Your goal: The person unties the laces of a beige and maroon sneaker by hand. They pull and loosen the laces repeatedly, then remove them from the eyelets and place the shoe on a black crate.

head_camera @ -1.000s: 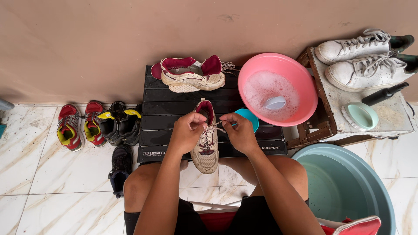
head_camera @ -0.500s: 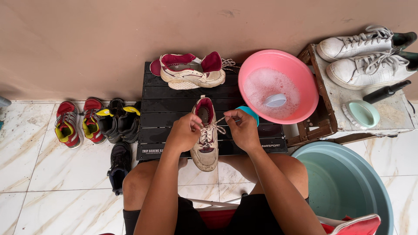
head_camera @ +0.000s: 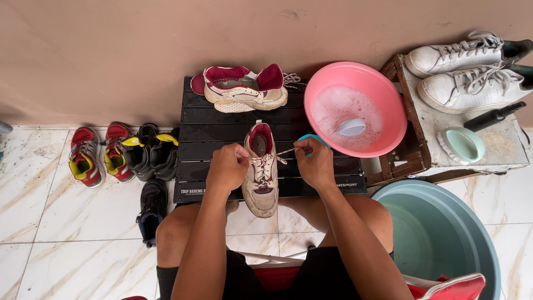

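Note:
A dirty beige sneaker with a maroon lining (head_camera: 262, 172) lies on a low black slatted table (head_camera: 222, 133), toe toward me. My left hand (head_camera: 226, 168) grips its left side near the eyelets. My right hand (head_camera: 315, 162) pinches a lace end (head_camera: 286, 151) pulled out to the right. The matching sneaker (head_camera: 244, 89) lies on its side at the back of the table, its laces trailing right.
A pink basin (head_camera: 355, 108) of soapy water holds a small cup. A teal tub (head_camera: 438, 233) stands at right. White sneakers (head_camera: 466, 69), a brush and a green dish rest on a wooden stand. Red and black shoes (head_camera: 119, 153) line the tiled floor at left.
My right hand has drawn the lace a little farther out to the right. The sneaker and my left hand have hardly moved.

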